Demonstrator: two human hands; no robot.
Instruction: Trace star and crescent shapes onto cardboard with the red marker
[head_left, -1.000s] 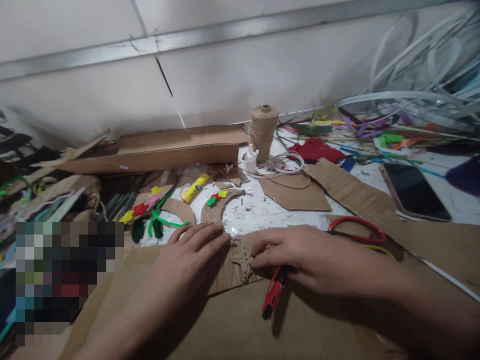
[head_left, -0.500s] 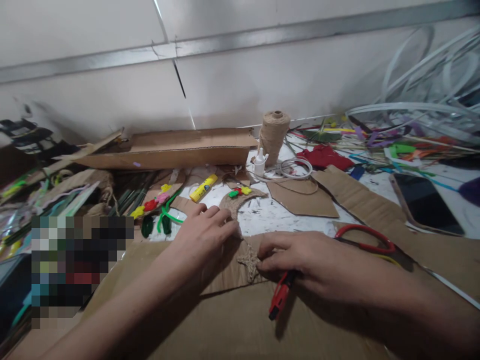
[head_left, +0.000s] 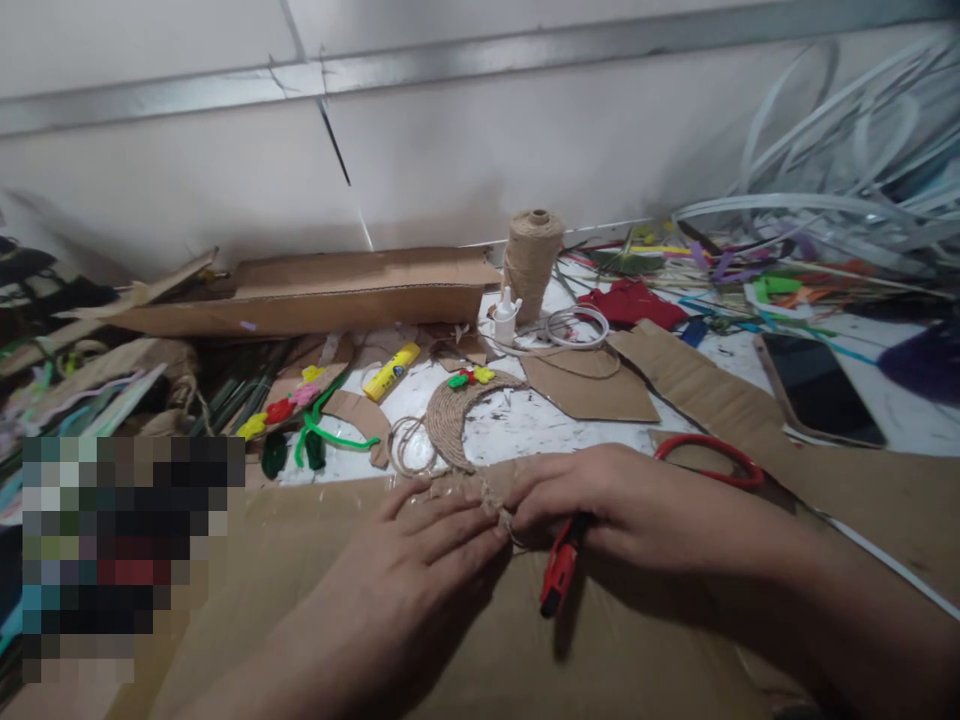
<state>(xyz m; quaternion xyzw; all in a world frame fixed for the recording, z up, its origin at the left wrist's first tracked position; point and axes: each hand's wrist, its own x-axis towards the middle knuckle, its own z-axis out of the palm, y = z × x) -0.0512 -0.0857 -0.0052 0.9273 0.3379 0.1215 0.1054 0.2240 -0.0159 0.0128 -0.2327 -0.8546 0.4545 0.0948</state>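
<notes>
Left hand (head_left: pixel 431 545) lies flat on cardboard (head_left: pixel 285 530), fingers apart, tips touching twine knot (head_left: pixel 493 497). Right hand (head_left: pixel 611 505) closed round red tool (head_left: pixel 559 580), fingertips against the knot.

The cardboard sheet (head_left: pixel 450 650) is plain brown, and the twine piece (head_left: pixel 491 497) on it is tan, like the twine spool (head_left: pixel 531 260). The cutter (head_left: pixel 559 578) and scissors (head_left: pixel 709 458) handles are red, the glue stick (head_left: pixel 391 371) yellow, the phone (head_left: pixel 817 388) black, and the counter (head_left: pixel 525 425) white with dark flecks.
</notes>
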